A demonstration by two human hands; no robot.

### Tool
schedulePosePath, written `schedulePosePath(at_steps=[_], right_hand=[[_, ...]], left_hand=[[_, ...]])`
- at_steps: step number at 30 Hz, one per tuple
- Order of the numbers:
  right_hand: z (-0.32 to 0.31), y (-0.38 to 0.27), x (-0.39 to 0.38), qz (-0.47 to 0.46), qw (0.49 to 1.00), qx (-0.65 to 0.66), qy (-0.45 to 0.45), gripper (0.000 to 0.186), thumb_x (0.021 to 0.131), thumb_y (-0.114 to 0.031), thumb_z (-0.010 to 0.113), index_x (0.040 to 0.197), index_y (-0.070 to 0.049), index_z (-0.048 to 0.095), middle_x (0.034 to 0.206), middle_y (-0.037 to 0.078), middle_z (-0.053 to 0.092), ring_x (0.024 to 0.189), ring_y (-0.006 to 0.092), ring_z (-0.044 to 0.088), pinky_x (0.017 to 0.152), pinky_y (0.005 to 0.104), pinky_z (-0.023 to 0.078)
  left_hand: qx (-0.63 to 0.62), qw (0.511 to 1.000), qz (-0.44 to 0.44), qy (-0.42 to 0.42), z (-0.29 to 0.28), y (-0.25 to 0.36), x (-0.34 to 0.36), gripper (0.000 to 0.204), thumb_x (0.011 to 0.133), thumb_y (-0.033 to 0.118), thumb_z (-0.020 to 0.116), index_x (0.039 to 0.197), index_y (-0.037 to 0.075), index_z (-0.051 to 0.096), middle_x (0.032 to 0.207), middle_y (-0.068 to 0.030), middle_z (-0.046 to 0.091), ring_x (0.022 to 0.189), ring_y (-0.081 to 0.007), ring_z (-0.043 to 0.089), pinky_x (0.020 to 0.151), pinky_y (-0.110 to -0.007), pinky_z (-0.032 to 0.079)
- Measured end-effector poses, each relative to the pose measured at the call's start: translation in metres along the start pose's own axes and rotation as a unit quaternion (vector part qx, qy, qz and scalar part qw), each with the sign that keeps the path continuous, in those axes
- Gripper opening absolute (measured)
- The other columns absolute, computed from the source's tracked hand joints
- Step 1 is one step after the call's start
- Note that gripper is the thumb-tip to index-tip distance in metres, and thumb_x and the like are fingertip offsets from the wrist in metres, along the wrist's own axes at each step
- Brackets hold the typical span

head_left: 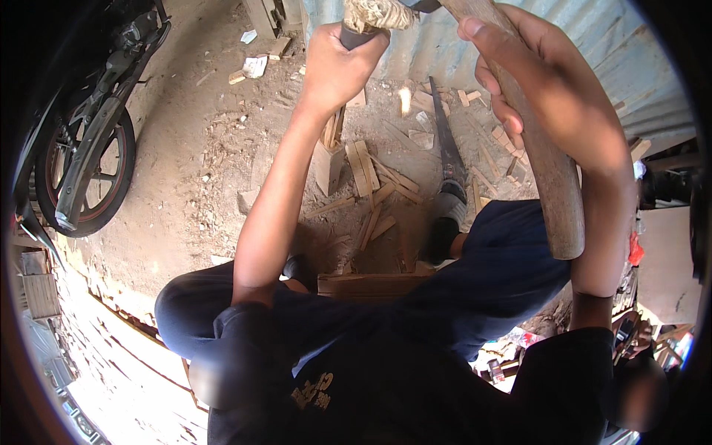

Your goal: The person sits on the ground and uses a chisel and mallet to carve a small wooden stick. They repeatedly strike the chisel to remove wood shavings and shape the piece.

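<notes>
At the top, my left hand [341, 70] is closed around the dark shank [360, 35] of an upright tool with a frayed, pale top [374, 15]. Beneath that fist, a split wooden block [328, 167] stands on the dirt, partly hidden by my hand and forearm. My right hand [541, 81] grips a long, weathered wooden handle [556, 215] of a hammer or mallet. Its dark head [421, 4] is cut off by the upper edge, close beside the frayed top. Whether the two touch, I cannot tell.
Several wood offcuts [363, 169] lie on the dirt floor [185, 178], with a long dark tool [445, 133] among them. A corrugated metal sheet [608, 59] stands at the upper right. A motorbike [89, 141] is at the left; piled odds and ends [645, 334] sit at the right.
</notes>
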State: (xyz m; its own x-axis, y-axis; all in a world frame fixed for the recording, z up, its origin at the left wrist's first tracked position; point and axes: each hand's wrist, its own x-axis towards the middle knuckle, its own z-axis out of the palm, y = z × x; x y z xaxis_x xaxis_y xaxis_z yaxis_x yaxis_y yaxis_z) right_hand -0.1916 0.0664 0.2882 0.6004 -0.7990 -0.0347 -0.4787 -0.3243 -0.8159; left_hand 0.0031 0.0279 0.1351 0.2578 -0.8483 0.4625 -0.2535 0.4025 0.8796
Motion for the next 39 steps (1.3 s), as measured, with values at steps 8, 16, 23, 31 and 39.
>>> schedulePosePath(at_steps=[8, 16, 23, 31, 39], right_hand=[[-0.016, 0.000, 0.001, 0.053, 0.994, 0.096, 0.010, 0.033, 0.102, -0.022, 0.047, 0.076, -0.002, 0.055, 0.052, 0.003, 0.050, 0.042, 0.0133, 0.051, 0.043, 0.0271, 0.045], [-0.008, 0.012, 0.001, -0.113, 0.986, 0.056, 0.111, 0.029, 0.099, -0.021, 0.049, 0.078, -0.001, 0.056, 0.054, 0.004, 0.052, 0.043, 0.0140, 0.051, 0.045, 0.0282, 0.045], [-0.002, 0.041, 0.000, -0.124, 0.991, 0.008, 0.049, 0.028, 0.098, -0.021, 0.050, 0.080, -0.001, 0.057, 0.057, 0.005, 0.054, 0.047, 0.0143, 0.052, 0.048, 0.0289, 0.046], [-0.006, 0.038, -0.008, -0.109, 0.992, -0.027, 0.056, 0.027, 0.096, -0.022, 0.050, 0.082, 0.000, 0.058, 0.061, 0.006, 0.055, 0.050, 0.0146, 0.053, 0.051, 0.0297, 0.046], [-0.019, 0.037, -0.012, -0.084, 0.995, -0.035, 0.039, 0.027, 0.095, -0.022, 0.051, 0.084, 0.001, 0.059, 0.065, 0.007, 0.057, 0.054, 0.0149, 0.054, 0.054, 0.0306, 0.046]], left_hand=[[-0.053, 0.998, -0.023, -0.006, 0.007, 0.000, 0.003, 0.028, 0.087, 0.015, 0.067, 0.062, 0.007, 0.055, 0.052, 0.0049, 0.047, 0.046, -0.0041, 0.040, 0.044, -0.026, 0.030], [-0.076, 0.997, -0.028, -0.002, 0.006, -0.005, 0.003, 0.025, 0.088, 0.014, 0.066, 0.065, 0.010, 0.055, 0.051, 0.0043, 0.044, 0.043, -0.0050, 0.038, 0.041, -0.026, 0.026], [-0.115, 0.993, -0.023, -0.006, 0.005, -0.009, 0.005, 0.033, 0.090, 0.016, 0.067, 0.060, 0.009, 0.055, 0.050, 0.0020, 0.050, 0.041, -0.0064, 0.044, 0.040, -0.024, 0.031], [0.146, 0.988, 0.020, -0.056, -0.006, -0.010, 0.001, 0.039, 0.095, 0.030, 0.066, 0.067, 0.003, 0.061, 0.056, -0.0055, 0.058, 0.052, -0.0121, 0.055, 0.052, -0.026, 0.042], [-0.152, 0.987, -0.026, -0.044, -0.004, -0.041, -0.026, 0.019, 0.096, 0.017, 0.066, 0.093, -0.001, 0.061, 0.081, -0.0119, 0.069, 0.065, -0.0189, 0.068, 0.062, -0.030, 0.055]])
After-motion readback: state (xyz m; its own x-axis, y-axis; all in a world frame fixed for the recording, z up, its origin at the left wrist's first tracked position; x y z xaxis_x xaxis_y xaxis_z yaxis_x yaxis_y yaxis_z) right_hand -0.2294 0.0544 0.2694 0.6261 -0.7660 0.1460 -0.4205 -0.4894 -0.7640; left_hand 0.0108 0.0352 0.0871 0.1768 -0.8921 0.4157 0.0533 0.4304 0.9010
